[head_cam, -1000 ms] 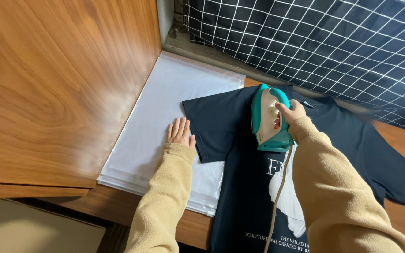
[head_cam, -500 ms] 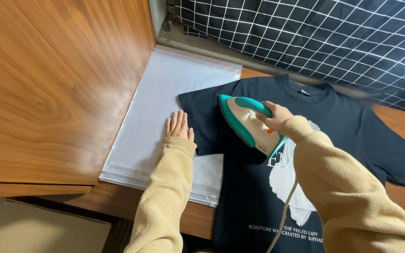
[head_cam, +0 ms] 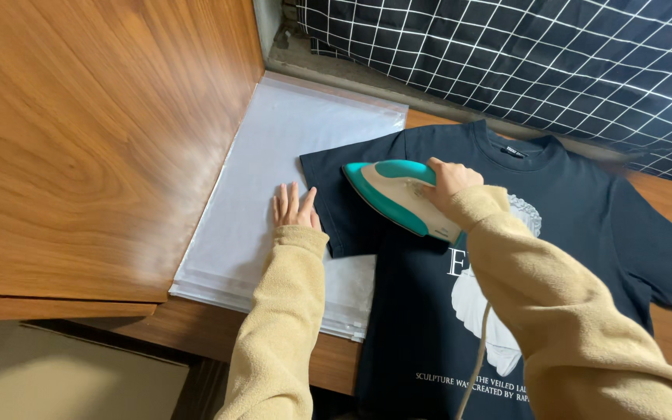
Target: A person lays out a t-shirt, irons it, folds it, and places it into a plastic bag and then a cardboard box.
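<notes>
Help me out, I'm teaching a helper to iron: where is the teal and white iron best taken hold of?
By the teal handle along its top, from above and the rear. The iron lies soleplate-down on the dark T-shirt, nose toward the sleeve, and the right hand already wraps its fingers there, clear of the hot plate.
</notes>
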